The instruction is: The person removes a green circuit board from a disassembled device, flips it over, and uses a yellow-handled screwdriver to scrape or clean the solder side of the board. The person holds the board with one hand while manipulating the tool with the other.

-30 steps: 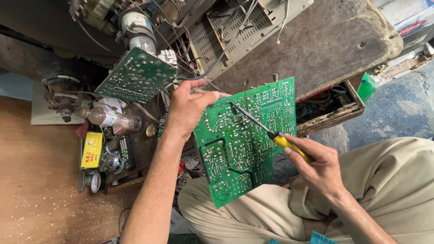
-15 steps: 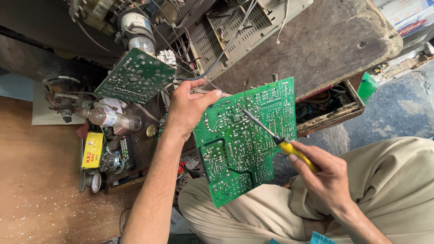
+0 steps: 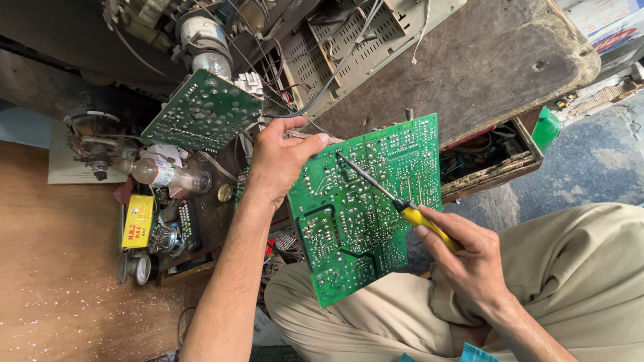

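Two hands' fingers grip circuit board and screwdriver beside cluttered bottle

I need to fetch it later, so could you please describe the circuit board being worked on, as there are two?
Start at the person's lap: the left hand holds up a large green circuit board, solder side showing. A yellow-handled screwdriver in the right hand touches it. The other board sits higher, wired among the parts.

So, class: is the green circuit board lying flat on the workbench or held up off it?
Held up. The left hand grips the green circuit board by its upper corner, tilted above the lap, while the screwdriver tip touches it.
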